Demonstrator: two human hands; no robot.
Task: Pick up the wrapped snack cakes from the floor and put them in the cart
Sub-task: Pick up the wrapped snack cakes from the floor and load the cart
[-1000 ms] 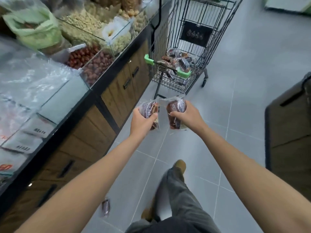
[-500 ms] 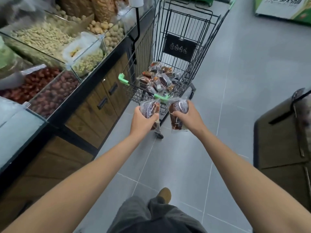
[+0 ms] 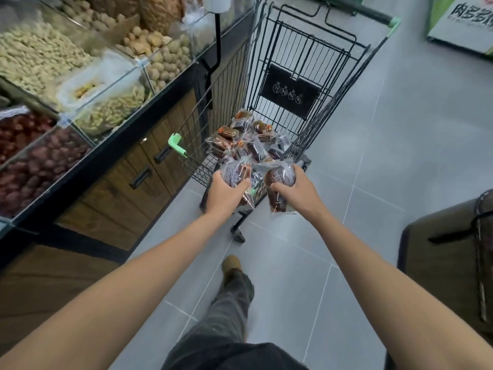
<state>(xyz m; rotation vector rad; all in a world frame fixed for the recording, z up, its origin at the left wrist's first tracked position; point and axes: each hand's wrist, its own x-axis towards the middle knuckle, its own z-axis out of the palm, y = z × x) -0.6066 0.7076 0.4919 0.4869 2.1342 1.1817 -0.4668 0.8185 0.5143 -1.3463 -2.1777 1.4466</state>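
A black wire shopping cart (image 3: 269,41) with green corner caps stands ahead on the grey tiled floor. Several wrapped snack cakes (image 3: 241,142) lie in its basket. My left hand (image 3: 222,194) grips one brown snack cake in clear wrap (image 3: 236,172) at the cart's near rim. Beside it, my right hand (image 3: 300,189) grips a second wrapped cake (image 3: 278,186), which hangs down in front of the rim. Both hands are held side by side, just short of the basket.
A counter with wooden drawers (image 3: 138,180) runs along the left, topped by clear bins of nuts (image 3: 40,57) and red dates (image 3: 34,161). A dark wooden cabinet (image 3: 448,265) stands at the right. My leg and brown shoe (image 3: 232,264) are on the floor tiles.
I have walked forward, so the cart is now much closer and my hands with the two cakes have reached its near rim. The hold on both cakes is unchanged.
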